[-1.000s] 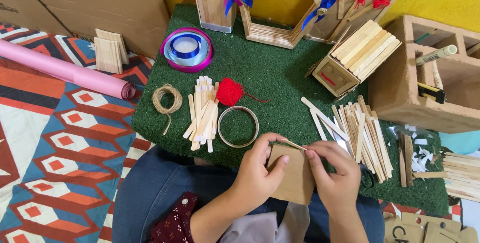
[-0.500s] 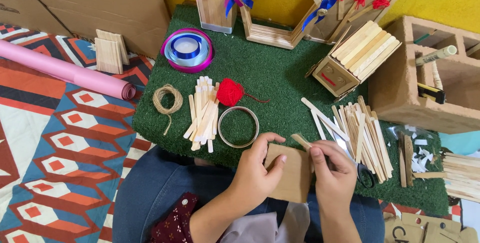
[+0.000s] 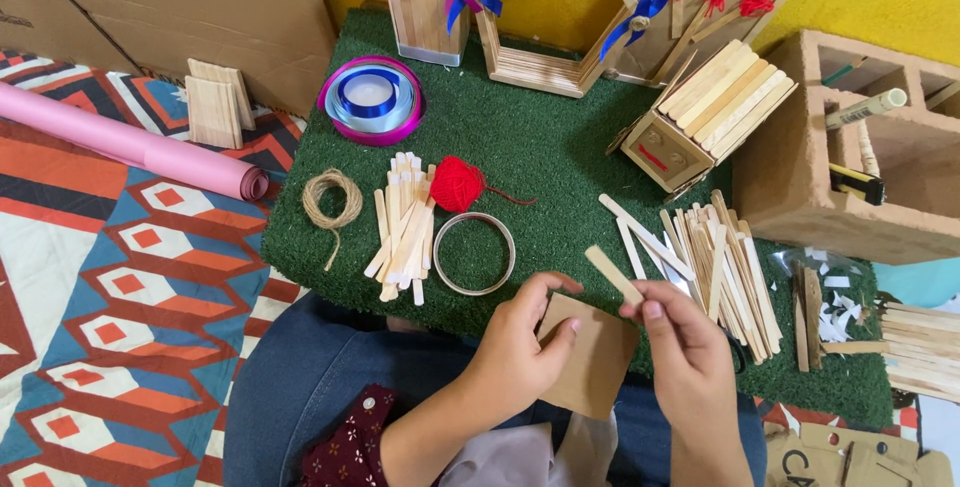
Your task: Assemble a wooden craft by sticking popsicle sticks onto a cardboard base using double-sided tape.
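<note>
Brown cardboard square [image 3: 592, 365] is sitting above the lap at the green mat's [image 3: 560, 147] near edge, the left hand [image 3: 518, 352] pinching its left side between thumb and fingers. Just right, the right hand [image 3: 688, 347] is gripping a wooden craft stick [image 3: 612, 274], angling it over the cardboard's top corner.

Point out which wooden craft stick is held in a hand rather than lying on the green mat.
The single stick pinched by the right hand above the brown card; the other sticks lie in piles on the mat.
</note>
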